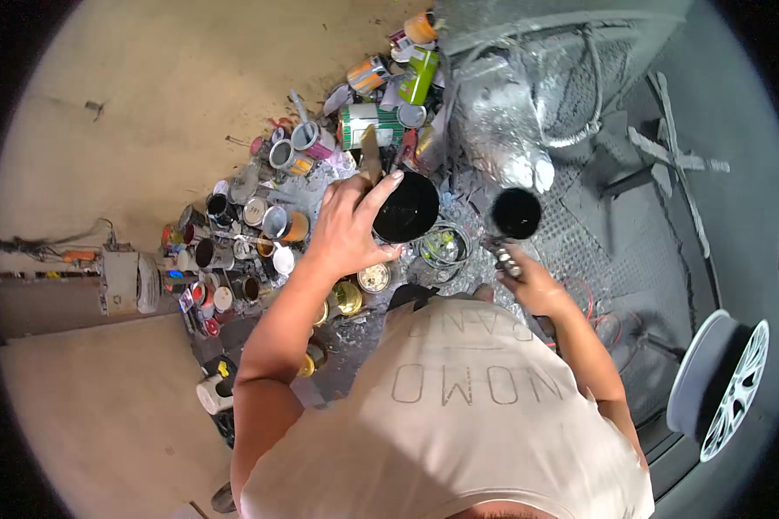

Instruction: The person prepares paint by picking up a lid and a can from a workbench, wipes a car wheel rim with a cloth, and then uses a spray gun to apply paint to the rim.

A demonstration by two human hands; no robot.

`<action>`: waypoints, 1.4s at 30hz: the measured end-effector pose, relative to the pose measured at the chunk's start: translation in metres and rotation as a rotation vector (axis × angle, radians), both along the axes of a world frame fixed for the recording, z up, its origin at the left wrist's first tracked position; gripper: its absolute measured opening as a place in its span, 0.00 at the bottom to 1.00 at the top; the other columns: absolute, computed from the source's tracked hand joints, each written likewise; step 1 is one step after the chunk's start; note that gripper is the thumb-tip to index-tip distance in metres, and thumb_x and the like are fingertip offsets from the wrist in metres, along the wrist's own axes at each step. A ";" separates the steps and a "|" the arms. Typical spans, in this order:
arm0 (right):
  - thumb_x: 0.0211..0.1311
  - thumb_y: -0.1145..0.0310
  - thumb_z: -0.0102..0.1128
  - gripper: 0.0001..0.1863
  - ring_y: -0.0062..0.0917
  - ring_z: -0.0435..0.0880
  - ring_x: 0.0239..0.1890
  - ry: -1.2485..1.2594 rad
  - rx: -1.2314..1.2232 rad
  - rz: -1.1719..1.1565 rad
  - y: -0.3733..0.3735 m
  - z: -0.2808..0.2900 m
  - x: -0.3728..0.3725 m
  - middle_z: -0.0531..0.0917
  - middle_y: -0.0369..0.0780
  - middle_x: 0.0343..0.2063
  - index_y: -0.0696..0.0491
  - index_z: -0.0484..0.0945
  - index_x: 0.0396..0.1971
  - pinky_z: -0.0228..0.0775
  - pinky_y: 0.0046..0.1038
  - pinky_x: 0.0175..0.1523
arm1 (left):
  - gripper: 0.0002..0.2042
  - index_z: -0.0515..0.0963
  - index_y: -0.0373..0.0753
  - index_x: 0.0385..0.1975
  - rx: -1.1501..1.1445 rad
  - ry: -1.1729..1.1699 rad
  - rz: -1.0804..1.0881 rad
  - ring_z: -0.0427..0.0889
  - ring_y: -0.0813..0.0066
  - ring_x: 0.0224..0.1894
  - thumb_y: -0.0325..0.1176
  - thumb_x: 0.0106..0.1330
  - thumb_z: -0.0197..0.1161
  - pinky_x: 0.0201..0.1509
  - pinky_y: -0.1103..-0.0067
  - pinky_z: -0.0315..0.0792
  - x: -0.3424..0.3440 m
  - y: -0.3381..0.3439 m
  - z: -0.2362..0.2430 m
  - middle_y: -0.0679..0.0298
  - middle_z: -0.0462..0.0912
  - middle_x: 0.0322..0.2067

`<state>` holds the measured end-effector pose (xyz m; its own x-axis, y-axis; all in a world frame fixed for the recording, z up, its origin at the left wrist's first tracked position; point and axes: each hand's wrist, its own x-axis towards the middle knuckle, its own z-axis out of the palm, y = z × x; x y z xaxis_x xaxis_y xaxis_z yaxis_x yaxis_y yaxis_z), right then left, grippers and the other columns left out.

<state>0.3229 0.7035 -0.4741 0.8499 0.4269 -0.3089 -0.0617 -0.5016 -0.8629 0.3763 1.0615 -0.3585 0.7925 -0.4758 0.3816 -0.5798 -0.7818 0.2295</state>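
1. Below, a crowd of paint tins point(260, 225) covers the floor to the person's left, many open, with mixed colours inside; they stand close together, some touching.
2. Further off, spray cans point(420, 73) and a green-and-white box point(368, 124) lie in a heap beyond the left hand point(348, 227).
3. To the right stands a grey mesh bench point(614, 216), thick with silver overspray, and a wire rack point(563, 86) sits on it.
4. A silver wheel point(731, 381) leans at the far right, well apart from both hands.
5. A small clear jar point(441, 246) with greenish contents sits on the floor between the two hands, just below the black can point(407, 208).
6. The left hand grips the black can by its rim, fingers spread over the near side, index finger along the top edge.
7. That can is round, open and dark, glossy inside; it is held tilted above the tins.
8. The right hand point(528, 281) is closed around the handle of a spray gun point(509, 251), whose black cup point(517, 213) stands open, mouth up, just right of the can and apart from it.
9. The cup's inside looks black; its level cannot be told.
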 end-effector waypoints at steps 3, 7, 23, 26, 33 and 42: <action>0.69 0.69 0.62 0.35 0.55 0.78 0.61 -0.097 -0.119 0.101 0.014 -0.028 -0.001 0.76 0.61 0.61 0.58 0.60 0.73 0.71 0.45 0.65 | 0.58 0.64 0.54 0.75 0.112 0.076 -0.064 0.75 0.49 0.57 0.42 0.34 0.86 0.65 0.57 0.66 0.003 -0.030 0.020 0.52 0.72 0.59; 0.70 0.69 0.60 0.38 0.59 0.75 0.64 -0.079 -0.153 0.147 0.025 -0.042 0.000 0.73 0.64 0.63 0.61 0.56 0.75 0.69 0.47 0.68 | 0.58 0.64 0.55 0.75 0.253 0.104 -0.130 0.75 0.49 0.58 0.43 0.34 0.86 0.65 0.58 0.66 0.005 -0.060 0.031 0.51 0.75 0.56; 0.69 0.67 0.62 0.42 0.60 0.73 0.65 -0.060 0.020 0.289 0.084 -0.049 0.021 0.72 0.68 0.62 0.64 0.52 0.75 0.68 0.46 0.69 | 0.51 0.64 0.60 0.75 0.759 0.156 -0.172 0.77 0.57 0.61 0.40 0.45 0.83 0.62 0.62 0.64 0.015 -0.054 0.064 0.52 0.76 0.58; 0.69 0.68 0.62 0.42 0.59 0.74 0.65 -0.023 -0.025 0.335 0.100 -0.038 0.028 0.74 0.68 0.61 0.65 0.51 0.76 0.68 0.46 0.68 | 0.52 0.64 0.60 0.75 0.777 0.118 -0.153 0.77 0.58 0.61 0.39 0.44 0.83 0.62 0.63 0.64 0.018 -0.035 0.072 0.54 0.76 0.58; 0.70 0.64 0.64 0.32 0.55 0.79 0.60 0.030 0.038 0.325 0.143 -0.061 0.040 0.80 0.62 0.55 0.62 0.66 0.69 0.70 0.45 0.65 | 0.55 0.60 0.58 0.77 0.447 0.221 -0.028 0.75 0.50 0.62 0.38 0.43 0.84 0.65 0.58 0.67 0.024 0.029 0.049 0.50 0.75 0.58; 0.71 0.65 0.66 0.28 0.44 0.83 0.58 0.093 0.119 0.257 0.183 -0.107 0.047 0.83 0.55 0.55 0.56 0.71 0.66 0.73 0.39 0.63 | 0.49 0.63 0.37 0.71 -0.457 0.412 0.464 0.74 0.45 0.65 0.37 0.47 0.85 0.71 0.61 0.68 -0.031 0.082 -0.145 0.43 0.74 0.60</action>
<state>0.3695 0.8865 -0.5809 0.6796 0.6624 -0.3154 -0.0276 -0.4065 -0.9132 0.3454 1.1437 -0.5038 0.9930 0.0740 0.0915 -0.0137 -0.6994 0.7146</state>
